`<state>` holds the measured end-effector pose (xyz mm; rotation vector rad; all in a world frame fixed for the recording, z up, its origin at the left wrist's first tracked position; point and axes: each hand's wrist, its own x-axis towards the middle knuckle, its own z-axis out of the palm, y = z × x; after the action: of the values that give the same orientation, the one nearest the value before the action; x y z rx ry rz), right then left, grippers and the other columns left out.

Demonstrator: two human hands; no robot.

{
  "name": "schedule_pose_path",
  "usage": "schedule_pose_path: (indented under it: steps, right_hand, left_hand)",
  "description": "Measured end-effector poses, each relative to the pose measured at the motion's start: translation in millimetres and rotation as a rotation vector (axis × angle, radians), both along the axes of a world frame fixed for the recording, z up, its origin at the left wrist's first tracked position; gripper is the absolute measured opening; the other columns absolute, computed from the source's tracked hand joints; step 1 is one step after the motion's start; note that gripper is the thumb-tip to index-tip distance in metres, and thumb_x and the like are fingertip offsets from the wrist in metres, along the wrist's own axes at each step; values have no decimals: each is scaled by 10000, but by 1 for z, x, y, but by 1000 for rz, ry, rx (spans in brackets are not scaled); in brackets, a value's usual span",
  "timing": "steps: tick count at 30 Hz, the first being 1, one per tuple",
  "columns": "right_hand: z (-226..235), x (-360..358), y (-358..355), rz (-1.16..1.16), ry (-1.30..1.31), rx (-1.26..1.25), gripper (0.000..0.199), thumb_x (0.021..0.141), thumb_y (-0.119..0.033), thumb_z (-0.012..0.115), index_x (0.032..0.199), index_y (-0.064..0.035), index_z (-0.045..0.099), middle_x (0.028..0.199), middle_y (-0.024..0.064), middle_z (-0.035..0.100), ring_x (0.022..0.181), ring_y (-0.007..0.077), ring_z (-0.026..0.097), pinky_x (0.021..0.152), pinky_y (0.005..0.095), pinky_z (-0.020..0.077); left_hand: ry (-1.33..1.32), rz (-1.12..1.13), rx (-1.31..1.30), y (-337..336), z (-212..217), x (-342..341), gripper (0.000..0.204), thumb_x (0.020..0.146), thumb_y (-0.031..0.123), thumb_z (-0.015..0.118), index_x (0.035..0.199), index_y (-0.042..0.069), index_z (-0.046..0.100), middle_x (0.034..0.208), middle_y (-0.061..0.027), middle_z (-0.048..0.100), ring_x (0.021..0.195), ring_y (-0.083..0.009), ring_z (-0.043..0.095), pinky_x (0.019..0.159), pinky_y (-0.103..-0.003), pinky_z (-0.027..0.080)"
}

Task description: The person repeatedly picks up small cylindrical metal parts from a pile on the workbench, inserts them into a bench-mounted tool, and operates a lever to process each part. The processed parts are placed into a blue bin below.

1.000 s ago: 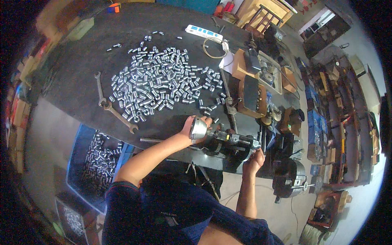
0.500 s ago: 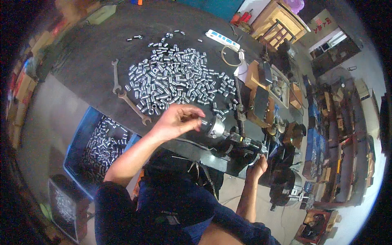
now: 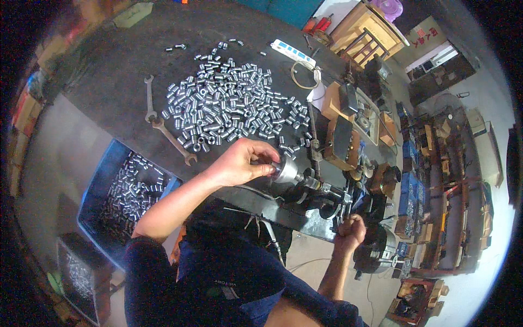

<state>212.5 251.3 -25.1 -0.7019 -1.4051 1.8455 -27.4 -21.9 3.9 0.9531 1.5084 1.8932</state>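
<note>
My left hand (image 3: 251, 162) is closed at the face of a round metal chuck (image 3: 287, 171), thumb and fingers pinching a small metal sleeve (image 3: 276, 165) that is mostly hidden by the fingertips. The chuck belongs to a small bench machine (image 3: 318, 188) at the table's near edge. At the machine's right end, my right hand (image 3: 351, 233) is curled round a lever (image 3: 339, 222), much of which the fingers cover. Beyond my left hand, a wide heap of short shiny metal sleeves (image 3: 231, 103) lies on the dark table (image 3: 109, 60).
Two open-end wrenches (image 3: 173, 141) lie left of the heap. A blue bin (image 3: 92, 204) of sleeves stands below the table's left edge, beside a darker box (image 3: 76, 272). A white power strip (image 3: 294, 53), a cable and wooden boxes (image 3: 342, 139) are behind the machine. Shelves (image 3: 436, 201) stand at right.
My left hand has moved right, up against the chuck, bringing the sleeve to its face. My right hand has come down nearer to me with the lever. The view has shifted slightly.
</note>
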Motion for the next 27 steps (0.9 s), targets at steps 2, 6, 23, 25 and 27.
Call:
schedule_pose_path:
  steps: [2, 6, 23, 25, 27]
  right_hand:
    - [20, -12, 3, 14, 85, 48, 267, 814, -297, 454, 730, -45, 475, 521, -40, 315, 401, 52, 244, 341, 195, 192]
    - [47, -55, 28, 92, 115, 17, 229, 830, -240, 435, 669, -79, 455, 503, -46, 304, 398, 29, 276, 333, 181, 200]
    - [-20, -6, 1, 36, 56, -126, 217, 806, -260, 468, 752, -52, 495, 522, -57, 295, 398, 41, 225, 342, 180, 181]
    - [-13, -10, 1, 43, 60, -138, 218, 806, -268, 470, 772, -53, 488, 531, -63, 269, 409, 36, 208, 338, 182, 170]
    - [-30, -9, 7, 33, 70, -205, 256, 788, -296, 490, 759, -42, 492, 538, -60, 304, 403, 37, 238, 329, 183, 184]
  left_hand:
    - [86, 75, -31, 2, 4, 0, 94, 780, 36, 567, 856, -20, 566, 781, -58, 580, 705, -101, 549, 651, -240, 447]
    - [353, 295, -277, 6, 3, 12, 145, 817, 130, 538, 791, -11, 560, 644, -57, 553, 585, -83, 495, 538, -261, 411]
    - [584, 491, -252, 24, -2, 20, 265, 813, 152, 488, 603, -6, 459, 509, -182, 424, 449, -342, 447, 429, -386, 325]
    - [581, 483, -273, 24, -1, 19, 268, 817, 154, 485, 603, -6, 457, 509, -182, 422, 449, -345, 444, 430, -388, 323]
    - [584, 492, -278, 22, 4, 21, 276, 823, 156, 478, 602, -8, 453, 506, -181, 416, 448, -344, 439, 429, -386, 317]
